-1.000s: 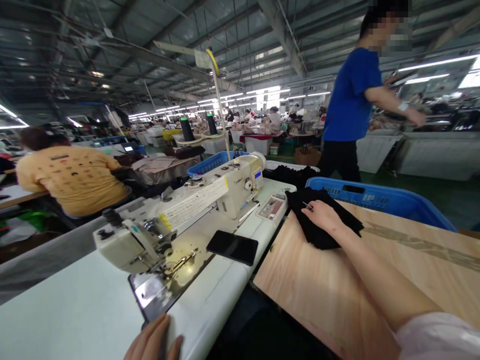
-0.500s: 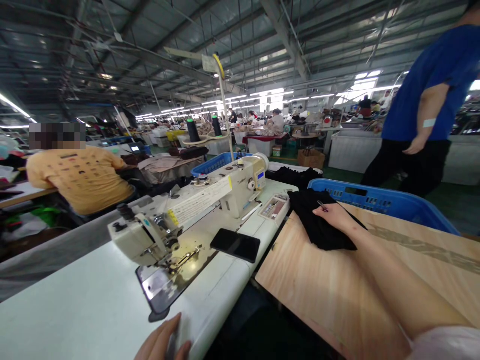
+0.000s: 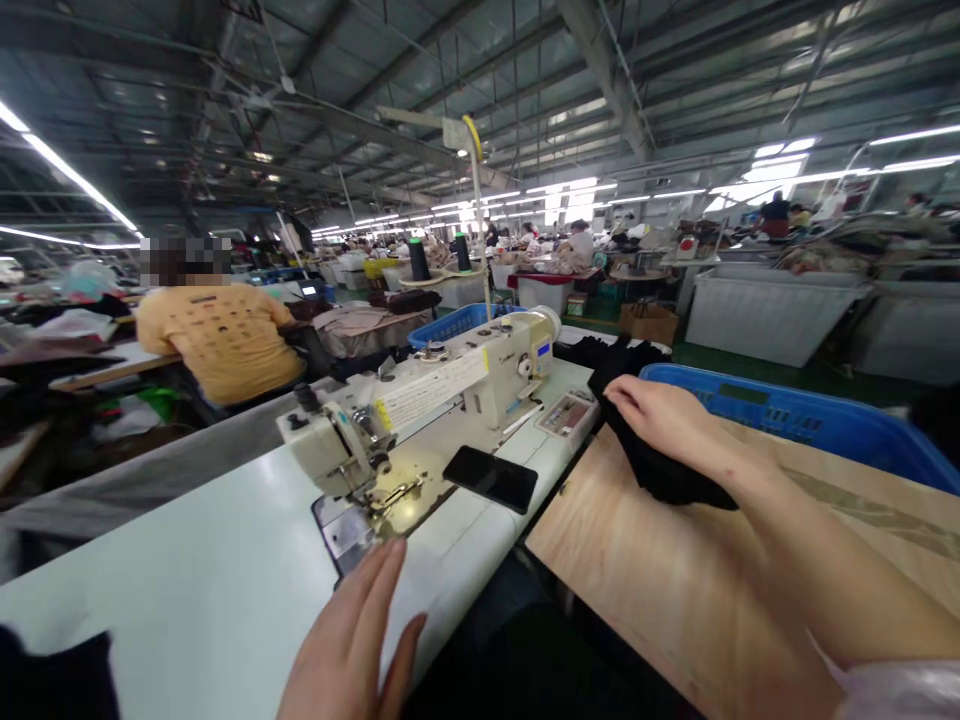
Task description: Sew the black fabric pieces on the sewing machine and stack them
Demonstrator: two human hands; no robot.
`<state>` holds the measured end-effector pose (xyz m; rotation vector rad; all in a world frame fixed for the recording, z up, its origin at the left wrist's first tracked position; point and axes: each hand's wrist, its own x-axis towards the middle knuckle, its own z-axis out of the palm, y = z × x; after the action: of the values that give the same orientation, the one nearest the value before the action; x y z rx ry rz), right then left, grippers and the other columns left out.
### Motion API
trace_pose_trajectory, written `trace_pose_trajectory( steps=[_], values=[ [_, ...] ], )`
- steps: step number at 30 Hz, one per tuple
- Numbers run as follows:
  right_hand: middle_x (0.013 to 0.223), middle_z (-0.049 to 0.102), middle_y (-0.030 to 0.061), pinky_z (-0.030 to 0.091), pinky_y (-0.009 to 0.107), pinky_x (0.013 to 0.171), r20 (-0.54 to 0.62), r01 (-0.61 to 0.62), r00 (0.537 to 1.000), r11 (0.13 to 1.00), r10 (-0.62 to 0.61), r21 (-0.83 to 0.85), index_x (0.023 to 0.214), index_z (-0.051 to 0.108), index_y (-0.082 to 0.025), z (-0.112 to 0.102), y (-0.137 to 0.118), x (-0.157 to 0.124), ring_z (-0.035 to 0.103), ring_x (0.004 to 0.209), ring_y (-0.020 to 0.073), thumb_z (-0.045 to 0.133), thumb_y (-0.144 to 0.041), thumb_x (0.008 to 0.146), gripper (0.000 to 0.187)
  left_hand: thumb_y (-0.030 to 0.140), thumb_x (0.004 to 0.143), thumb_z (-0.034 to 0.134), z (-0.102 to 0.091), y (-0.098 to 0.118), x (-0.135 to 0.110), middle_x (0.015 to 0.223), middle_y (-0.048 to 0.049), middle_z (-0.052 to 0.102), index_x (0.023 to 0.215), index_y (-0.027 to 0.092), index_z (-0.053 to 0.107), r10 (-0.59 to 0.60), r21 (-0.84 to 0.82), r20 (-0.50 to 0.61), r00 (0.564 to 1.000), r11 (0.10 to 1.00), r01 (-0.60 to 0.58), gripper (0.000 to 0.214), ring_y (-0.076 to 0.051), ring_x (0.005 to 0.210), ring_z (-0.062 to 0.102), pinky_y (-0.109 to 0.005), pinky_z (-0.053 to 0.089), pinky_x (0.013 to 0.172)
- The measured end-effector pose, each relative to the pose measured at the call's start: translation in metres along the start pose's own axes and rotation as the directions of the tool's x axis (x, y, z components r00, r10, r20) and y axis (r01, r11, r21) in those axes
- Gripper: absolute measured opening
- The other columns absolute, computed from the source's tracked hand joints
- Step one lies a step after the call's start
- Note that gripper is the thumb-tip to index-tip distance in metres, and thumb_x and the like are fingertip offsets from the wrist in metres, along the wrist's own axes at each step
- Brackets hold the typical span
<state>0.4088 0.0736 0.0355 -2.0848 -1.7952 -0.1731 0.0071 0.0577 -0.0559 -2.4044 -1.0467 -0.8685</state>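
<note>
My right hand [image 3: 664, 415] lies on a piece of black fabric [image 3: 660, 475] at the far edge of a wooden board [image 3: 675, 580], its fingers curled down over the cloth's upper end. My left hand [image 3: 352, 640] is stretched out flat, fingers apart, on the white table [image 3: 165, 590] just in front of the needle plate of a cream sewing machine [image 3: 442, 385]. It holds nothing. A black phone [image 3: 491, 478] rests on the table between the machine and the board.
A blue basket [image 3: 795, 420] stands behind the board. A small control panel [image 3: 568, 412] sits by the machine's right end. A person in a yellow shirt [image 3: 221, 340] sits at the left. Dark cloth [image 3: 52, 685] shows at the bottom left corner.
My left hand has slid forward onto the table and spread flat. My right hand has closed over the black fabric's top. The person in blue has walked out of view at the right.
</note>
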Motion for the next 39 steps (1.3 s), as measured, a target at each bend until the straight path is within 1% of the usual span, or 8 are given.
trace_pose_trajectory(
  steps=[3, 6, 8, 11, 14, 18, 26, 39],
  values=[
    [0.092, 0.071, 0.0037, 0.044, 0.029, 0.073, 0.214, 0.351, 0.866, 0.854, -0.452, 0.384, 0.095, 0.066, -0.021, -0.006, -0.061, -0.015, 0.065, 0.082, 0.0194, 0.044, -0.030, 0.099, 0.024, 0.029, 0.094, 0.054, -0.025, 0.036, 0.043, 0.142, -0.0130, 0.056, 0.146, 0.017, 0.041, 0.091, 0.039, -0.047, 0.995, 0.995, -0.089, 0.055, -0.030, 0.131, 0.052, -0.048, 0.038, 0.113],
    [0.085, 0.069, 0.0017, 0.044, 0.026, 0.068, 0.299, 0.326, 0.686, 0.647, -0.663, 0.689, 0.092, 0.067, -0.020, 0.004, -0.108, -0.025, 0.062, 0.077, 0.0166, 0.047, -0.034, 0.097, 0.025, 0.032, 0.088, 0.063, -0.032, 0.056, 0.069, 0.134, -0.0141, 0.063, 0.140, 0.017, 0.049, -0.039, -0.164, 0.113, 0.993, 0.985, 0.057, 0.057, -0.033, 0.123, 0.058, -0.052, 0.042, 0.106],
    [0.085, 0.069, 0.0016, 0.043, 0.025, 0.065, 0.318, 0.212, 0.633, 0.554, -0.705, 0.805, 0.092, 0.069, -0.019, 0.020, -0.125, -0.022, 0.060, 0.075, 0.0155, 0.054, -0.038, 0.093, 0.024, 0.035, 0.086, 0.063, -0.029, 0.054, 0.072, 0.106, -0.0094, 0.074, 0.116, 0.019, 0.067, -0.203, -0.368, 0.392, 0.897, 0.859, 0.355, 0.034, -0.029, 0.096, 0.069, -0.041, 0.054, 0.084],
    [0.078, 0.068, 0.0023, 0.034, 0.023, 0.049, 0.411, -0.089, 0.652, 0.473, -0.638, 0.876, 0.087, 0.070, -0.016, 0.051, -0.134, -0.008, 0.048, 0.056, 0.0104, 0.062, -0.057, 0.085, 0.041, 0.039, 0.084, 0.062, -0.021, 0.037, 0.058, 0.065, -0.0006, 0.065, 0.073, 0.017, 0.066, -0.380, -0.475, 0.671, 0.637, 0.439, 0.763, 0.024, -0.016, 0.059, 0.059, -0.025, 0.044, 0.054],
    [0.065, 0.060, -0.0001, 0.016, 0.024, 0.039, 0.470, -0.347, 0.710, 0.320, -0.524, 0.882, 0.091, 0.069, -0.015, 0.082, -0.135, 0.001, 0.028, 0.043, 0.0071, 0.049, -0.074, 0.084, 0.063, 0.045, 0.075, 0.070, -0.018, 0.021, 0.031, 0.063, 0.0015, 0.060, 0.072, 0.015, 0.063, -0.532, -0.510, 0.716, 0.452, 0.042, 0.859, 0.031, -0.011, 0.053, 0.050, -0.020, 0.037, 0.050],
    [0.054, 0.045, -0.0069, 0.023, 0.023, 0.043, 0.360, -0.247, 0.822, 0.292, -0.442, 0.924, 0.092, 0.066, -0.017, 0.103, -0.139, -0.006, 0.032, 0.046, 0.0083, 0.066, -0.068, 0.077, 0.053, 0.052, 0.071, 0.075, -0.021, 0.019, 0.000, 0.062, 0.0028, 0.058, 0.072, 0.015, 0.062, -0.598, -0.500, 0.738, 0.314, -0.172, 0.849, 0.039, -0.009, 0.053, 0.047, -0.019, 0.036, 0.050],
    [0.069, 0.060, -0.0032, 0.038, 0.025, 0.055, 0.153, 0.082, 0.850, 0.414, -0.504, 0.906, 0.088, 0.067, -0.021, 0.106, -0.153, -0.040, 0.050, 0.060, 0.0122, 0.066, -0.039, 0.088, 0.017, 0.031, 0.081, 0.070, -0.014, 0.042, 0.014, 0.092, -0.0039, 0.073, 0.102, 0.017, 0.069, -0.554, -0.683, 0.624, 0.551, -0.043, 0.730, 0.025, -0.018, 0.090, 0.068, -0.025, 0.051, 0.081],
    [0.095, 0.055, 0.0019, 0.046, 0.024, 0.069, -0.293, 0.542, 0.733, 0.266, -0.615, 0.797, 0.093, 0.058, -0.023, 0.099, -0.156, -0.049, 0.057, 0.084, 0.0141, 0.067, -0.018, 0.089, 0.011, 0.021, 0.089, 0.060, 0.006, 0.062, 0.007, 0.095, -0.0010, 0.077, 0.104, 0.022, 0.070, -0.700, -0.574, 0.165, 0.695, 0.504, 0.645, 0.019, -0.015, 0.082, 0.072, -0.024, 0.056, 0.078]
  ],
)
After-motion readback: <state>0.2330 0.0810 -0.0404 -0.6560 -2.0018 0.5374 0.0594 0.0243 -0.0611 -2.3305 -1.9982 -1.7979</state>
